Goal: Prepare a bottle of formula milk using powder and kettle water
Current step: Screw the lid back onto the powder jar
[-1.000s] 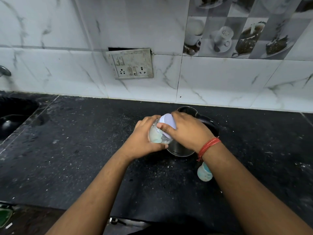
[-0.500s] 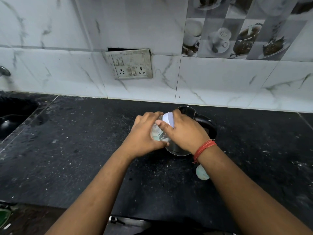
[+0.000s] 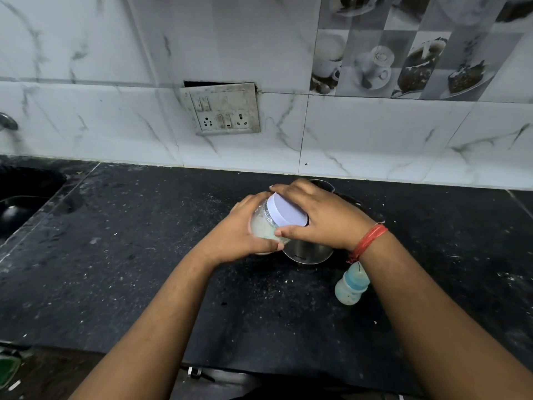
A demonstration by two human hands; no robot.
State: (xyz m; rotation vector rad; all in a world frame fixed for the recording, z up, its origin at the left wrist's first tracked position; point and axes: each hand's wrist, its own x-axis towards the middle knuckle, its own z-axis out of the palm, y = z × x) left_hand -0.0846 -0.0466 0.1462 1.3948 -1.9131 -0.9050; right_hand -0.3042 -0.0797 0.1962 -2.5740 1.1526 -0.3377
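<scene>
Tilted, the clear powder jar (image 3: 264,228) shows pale powder; left hand (image 3: 240,232) wraps its body, right hand (image 3: 323,219) fingers curl round the white lid (image 3: 285,212).

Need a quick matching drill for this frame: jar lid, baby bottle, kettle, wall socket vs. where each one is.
Things:
1. jar lid
2. baby bottle
3. kettle
4. wall socket

Places:
A. on the tiled wall
B. on the counter beside the right forearm
C. under the right hand
D. on the counter behind the held jar

Pairs: 1-C, 2-B, 3-D, 4-A
</scene>
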